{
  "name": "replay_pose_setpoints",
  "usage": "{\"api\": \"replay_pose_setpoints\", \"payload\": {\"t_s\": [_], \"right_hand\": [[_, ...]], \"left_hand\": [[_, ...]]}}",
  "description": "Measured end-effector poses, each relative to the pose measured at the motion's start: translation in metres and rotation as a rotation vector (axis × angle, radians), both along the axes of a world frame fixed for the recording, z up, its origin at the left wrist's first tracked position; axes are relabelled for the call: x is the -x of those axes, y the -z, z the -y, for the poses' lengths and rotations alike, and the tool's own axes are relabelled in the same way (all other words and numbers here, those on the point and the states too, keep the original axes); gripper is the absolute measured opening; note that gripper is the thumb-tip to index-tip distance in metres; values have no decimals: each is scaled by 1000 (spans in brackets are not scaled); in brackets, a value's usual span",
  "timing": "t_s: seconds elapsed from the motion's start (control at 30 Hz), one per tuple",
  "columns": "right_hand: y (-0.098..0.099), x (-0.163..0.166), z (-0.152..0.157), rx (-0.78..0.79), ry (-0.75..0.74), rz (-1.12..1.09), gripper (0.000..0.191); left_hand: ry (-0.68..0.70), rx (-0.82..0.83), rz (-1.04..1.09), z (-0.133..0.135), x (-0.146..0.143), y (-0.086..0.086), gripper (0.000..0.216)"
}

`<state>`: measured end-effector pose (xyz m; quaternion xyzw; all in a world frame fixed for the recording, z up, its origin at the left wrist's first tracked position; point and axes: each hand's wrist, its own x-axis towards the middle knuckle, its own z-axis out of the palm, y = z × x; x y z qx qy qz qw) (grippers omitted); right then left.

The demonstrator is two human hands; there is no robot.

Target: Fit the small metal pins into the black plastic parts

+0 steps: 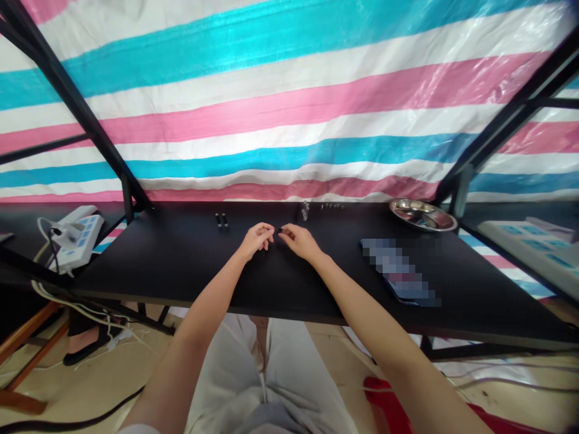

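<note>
I am pinching a tiny dark part (277, 231) between my left hand (257, 237) and right hand (298, 240) over the black worktop (181, 259), both fingertips closed on it, while similar parts (221, 219) are lying untouched nearby.

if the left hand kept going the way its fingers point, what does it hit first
Probably the right hand. The left hand points its fingertips rightward, and the right hand's fingertips sit just across a small gap. Depth is unclear.
</note>
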<state>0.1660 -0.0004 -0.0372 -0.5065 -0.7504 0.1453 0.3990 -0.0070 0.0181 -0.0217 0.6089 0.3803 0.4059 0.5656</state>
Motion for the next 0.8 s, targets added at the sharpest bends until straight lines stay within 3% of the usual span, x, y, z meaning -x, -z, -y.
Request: {"api": "replay_pose_setpoints", "payload": {"t_s": [0.13, 0.23, 0.8], "right_hand": [[3, -19, -11, 10, 356, -76, 18], [5, -32, -20, 44, 490, -113, 18], [4, -33, -46, 146, 469, -2, 13]], "left_hand": [[-30, 11, 5, 0, -1, -1, 18], [-27, 21, 1, 0, 0, -2, 18], [9, 79, -27, -1, 2, -6, 14]]}}
